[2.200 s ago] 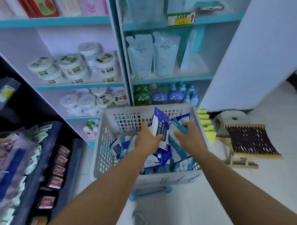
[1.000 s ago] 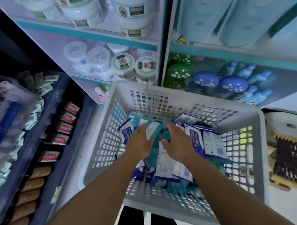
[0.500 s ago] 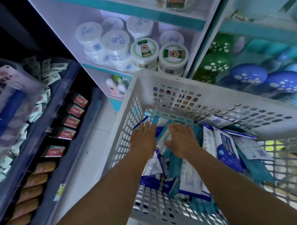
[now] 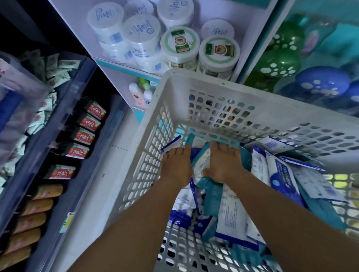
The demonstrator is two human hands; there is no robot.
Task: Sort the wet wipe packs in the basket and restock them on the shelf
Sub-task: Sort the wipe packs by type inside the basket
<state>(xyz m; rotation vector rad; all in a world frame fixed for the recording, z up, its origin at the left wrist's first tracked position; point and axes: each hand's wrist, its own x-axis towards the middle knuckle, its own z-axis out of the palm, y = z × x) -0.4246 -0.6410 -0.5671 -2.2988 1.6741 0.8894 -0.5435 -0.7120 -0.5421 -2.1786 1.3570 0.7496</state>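
left hand flat, fingers spread, pressing the wet wipe packs | right hand likewise flat on them, gripping nothing | packs heaped inside white basket | white tubs on shelf behind

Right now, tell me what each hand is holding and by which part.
Both hands are down among the wet wipe packs in the basket. Left hand and right hand press on packs; fingers hidden, so an actual hold cannot be told.

White lidded tubs above; red-labelled packets in a dark tray at left
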